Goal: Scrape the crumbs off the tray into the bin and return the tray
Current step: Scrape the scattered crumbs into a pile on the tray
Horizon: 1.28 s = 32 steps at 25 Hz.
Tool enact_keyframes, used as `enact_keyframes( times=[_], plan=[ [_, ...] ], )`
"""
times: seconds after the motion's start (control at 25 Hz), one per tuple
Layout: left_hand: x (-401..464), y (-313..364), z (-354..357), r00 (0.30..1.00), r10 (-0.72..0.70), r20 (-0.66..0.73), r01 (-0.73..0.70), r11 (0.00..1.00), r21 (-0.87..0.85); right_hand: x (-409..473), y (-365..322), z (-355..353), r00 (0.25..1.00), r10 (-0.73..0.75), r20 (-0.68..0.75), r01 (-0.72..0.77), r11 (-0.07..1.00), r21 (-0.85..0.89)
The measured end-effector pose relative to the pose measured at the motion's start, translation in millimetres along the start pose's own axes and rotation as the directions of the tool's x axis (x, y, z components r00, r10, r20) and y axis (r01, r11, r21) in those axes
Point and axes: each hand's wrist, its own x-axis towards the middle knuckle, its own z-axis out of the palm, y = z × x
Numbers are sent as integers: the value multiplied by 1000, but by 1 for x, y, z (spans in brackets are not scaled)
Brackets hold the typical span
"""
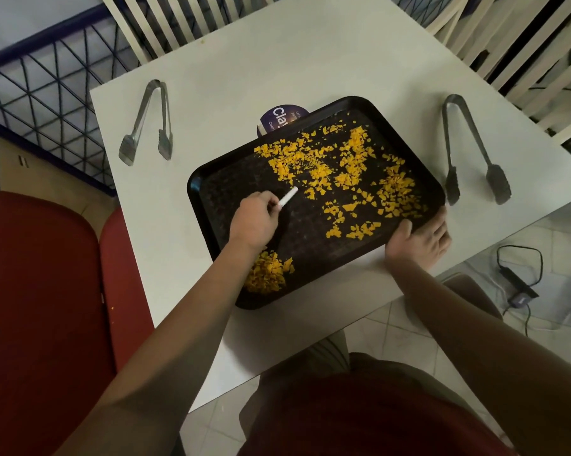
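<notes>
Left arm: bare, extended forward from lower left.
Left hand [256, 217]: fingers curled round a white scraper [288, 196], back of hand up.
Right arm: bare, reaching forward from lower right.
Right hand [420, 238]: thumb on top of tray [208, 192] rim, fingers under near-right corner.

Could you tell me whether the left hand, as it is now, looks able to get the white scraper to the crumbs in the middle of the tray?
Probably yes: the left hand holds the white scraper just short of the crumbs, with bare tray between.
</notes>
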Motion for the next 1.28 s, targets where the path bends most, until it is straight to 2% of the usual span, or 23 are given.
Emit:
enact_keyframes(
  times=[0.16,0.32,0.48,0.6,0.76,1.08,1.28],
  plan=[
    [13,-1,-3,990,-117,-84,117,993,6,7,-6,-1,999,34,-43,-37,996,-77],
    [36,-15,-7,970,-225,-97,224,974,-17,27,-10,-4,999,40,-12,-41,991,-125],
    [57,-25,-15,968,-222,-120,236,965,115,37,-7,-6,1000,10,18,-8,992,-124],
    [70,-28,-15,981,-165,-104,184,960,211,36,-3,-5,999,-18,34,22,991,-130],
    [86,-25,-11,996,-75,-56,87,962,259,37,-3,-6,999,-6,53,13,991,-132],
    [104,7,4,994,102,28,-106,962,252,35,-6,-7,998,4,60,3,992,-127],
    [85,11,9,954,276,121,-297,929,221,36,-7,-8,998,12,60,-5,992,-125]
  ],
)
